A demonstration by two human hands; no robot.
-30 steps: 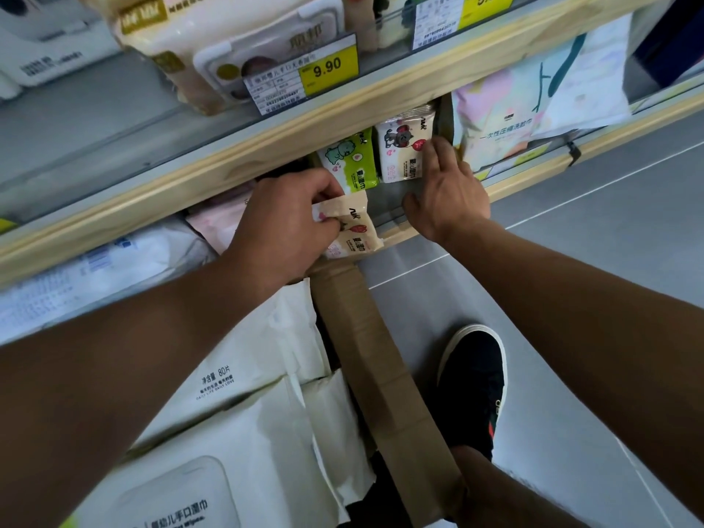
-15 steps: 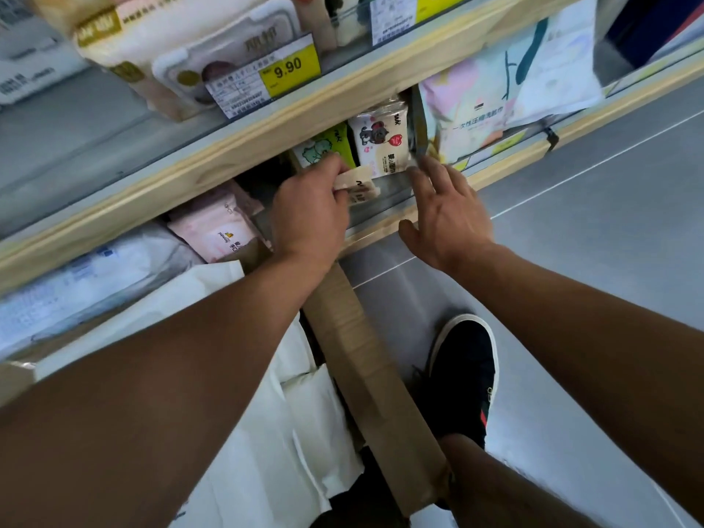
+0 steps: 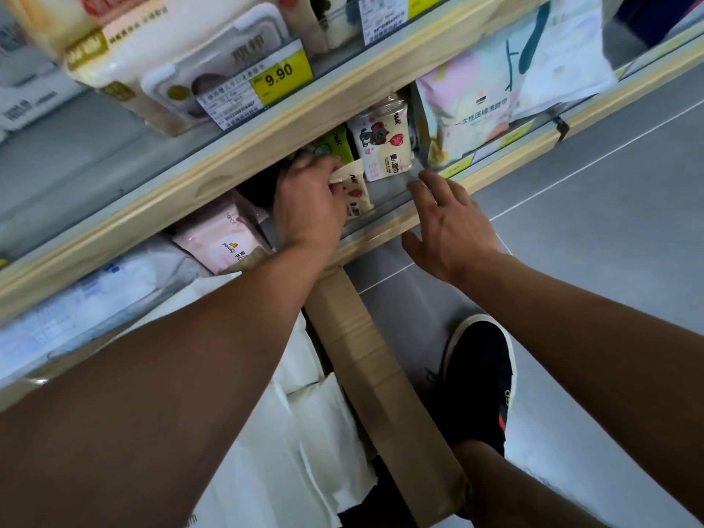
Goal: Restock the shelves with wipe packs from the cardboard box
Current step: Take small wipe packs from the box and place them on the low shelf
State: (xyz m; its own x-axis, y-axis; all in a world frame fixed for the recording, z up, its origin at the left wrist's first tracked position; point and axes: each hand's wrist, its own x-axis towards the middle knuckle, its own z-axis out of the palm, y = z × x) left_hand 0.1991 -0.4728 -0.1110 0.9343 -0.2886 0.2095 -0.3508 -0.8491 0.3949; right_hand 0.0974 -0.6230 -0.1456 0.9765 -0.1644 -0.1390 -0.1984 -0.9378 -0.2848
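Here we see the left hand (image 3: 310,202) reaching under the wooden shelf edge (image 3: 266,141), fingers pinched on a small cream wipe pack (image 3: 356,188) that tilts against the lower shelf (image 3: 384,202), just beside an upright cream pack (image 3: 384,146) and a green one (image 3: 337,144). The right hand (image 3: 447,226) hovers spread and empty above the shelf lip. Below our forearms the cardboard box (image 3: 377,371) holds large white packs (image 3: 304,432), beside a black shoe (image 3: 478,379) on grey floor (image 3: 609,242).
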